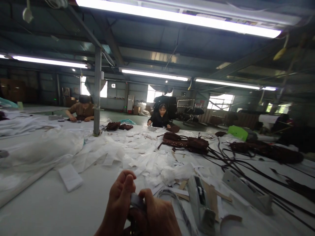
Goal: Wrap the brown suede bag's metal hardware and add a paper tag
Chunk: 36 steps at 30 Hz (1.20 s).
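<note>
Low in the middle of the head view, my left hand [119, 201] and my right hand [158, 211] are close together above the white table. Between them is a grey, round-edged roll [137, 200] that looks like a roll of tape. The left fingers are curled with the thumb up along one side of it. My right hand wraps the other side, its index finger bent over the top. Much of the roll is covered by the hands. Right of them stands a grey tape dispenser [200, 203], and a second tape dispenser [246, 190] lies farther right.
White sheet scraps [147, 160] are heaped across the table [36, 213]. A folded white piece [71, 177] lies left. Dark brown bundles [187, 142] with long straps [228, 160] spread at the right. A metal post [97, 95] rises ahead. Two people [161, 118] work across the table.
</note>
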Each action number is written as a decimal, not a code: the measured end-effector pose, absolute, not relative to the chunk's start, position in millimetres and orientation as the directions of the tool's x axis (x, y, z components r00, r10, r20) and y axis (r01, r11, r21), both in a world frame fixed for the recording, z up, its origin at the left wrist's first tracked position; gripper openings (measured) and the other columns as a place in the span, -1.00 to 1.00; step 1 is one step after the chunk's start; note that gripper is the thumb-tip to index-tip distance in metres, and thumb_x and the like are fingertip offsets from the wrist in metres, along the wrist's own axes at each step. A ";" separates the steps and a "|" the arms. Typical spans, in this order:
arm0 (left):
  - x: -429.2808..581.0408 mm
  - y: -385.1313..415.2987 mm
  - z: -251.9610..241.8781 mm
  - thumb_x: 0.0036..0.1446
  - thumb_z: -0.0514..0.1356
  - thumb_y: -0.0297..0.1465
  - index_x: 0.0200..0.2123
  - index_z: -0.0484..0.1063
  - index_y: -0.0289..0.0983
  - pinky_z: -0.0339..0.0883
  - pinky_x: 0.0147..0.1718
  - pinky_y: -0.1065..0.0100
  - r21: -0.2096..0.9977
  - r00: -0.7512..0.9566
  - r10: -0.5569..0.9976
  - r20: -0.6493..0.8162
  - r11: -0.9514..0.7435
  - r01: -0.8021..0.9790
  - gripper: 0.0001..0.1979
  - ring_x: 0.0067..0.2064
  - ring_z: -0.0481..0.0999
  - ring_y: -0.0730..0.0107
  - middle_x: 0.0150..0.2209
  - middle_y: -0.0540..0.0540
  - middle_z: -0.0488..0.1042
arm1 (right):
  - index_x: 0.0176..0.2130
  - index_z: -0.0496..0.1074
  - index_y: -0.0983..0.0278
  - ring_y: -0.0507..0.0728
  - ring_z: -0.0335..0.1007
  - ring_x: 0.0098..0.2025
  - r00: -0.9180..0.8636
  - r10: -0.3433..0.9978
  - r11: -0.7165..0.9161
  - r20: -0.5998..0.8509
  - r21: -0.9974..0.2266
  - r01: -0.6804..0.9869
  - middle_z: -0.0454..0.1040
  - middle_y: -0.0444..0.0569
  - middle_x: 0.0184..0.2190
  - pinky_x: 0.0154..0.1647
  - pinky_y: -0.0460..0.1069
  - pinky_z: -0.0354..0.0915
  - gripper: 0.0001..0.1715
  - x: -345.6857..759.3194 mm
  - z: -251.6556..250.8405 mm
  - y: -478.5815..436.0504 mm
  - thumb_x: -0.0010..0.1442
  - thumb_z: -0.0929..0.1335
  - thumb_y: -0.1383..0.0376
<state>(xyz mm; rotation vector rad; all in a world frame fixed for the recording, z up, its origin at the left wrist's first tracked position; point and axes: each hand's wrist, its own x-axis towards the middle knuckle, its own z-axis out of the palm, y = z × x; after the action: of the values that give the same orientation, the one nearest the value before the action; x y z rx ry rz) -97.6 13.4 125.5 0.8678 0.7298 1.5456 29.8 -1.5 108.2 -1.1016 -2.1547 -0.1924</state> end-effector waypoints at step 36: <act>-110.4 33.9 150.1 0.16 0.04 0.01 -0.28 0.37 -0.26 0.06 -0.62 0.53 0.919 0.339 0.857 0.388 -0.387 -0.074 -0.57 -0.62 0.21 0.55 -0.64 0.11 0.27 | -0.33 0.27 0.25 0.10 0.40 -0.67 -0.586 0.602 0.668 0.543 0.061 0.742 0.46 -0.14 -0.65 -0.63 -0.03 -0.07 -0.66 46.0 148.8 17.4 0.38 0.09 0.20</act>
<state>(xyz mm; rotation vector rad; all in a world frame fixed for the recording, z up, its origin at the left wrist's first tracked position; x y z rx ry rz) -110.4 33.9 150.1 1.6409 0.7167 1.2126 46.0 17.4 148.8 -1.0424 -2.3971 -0.3868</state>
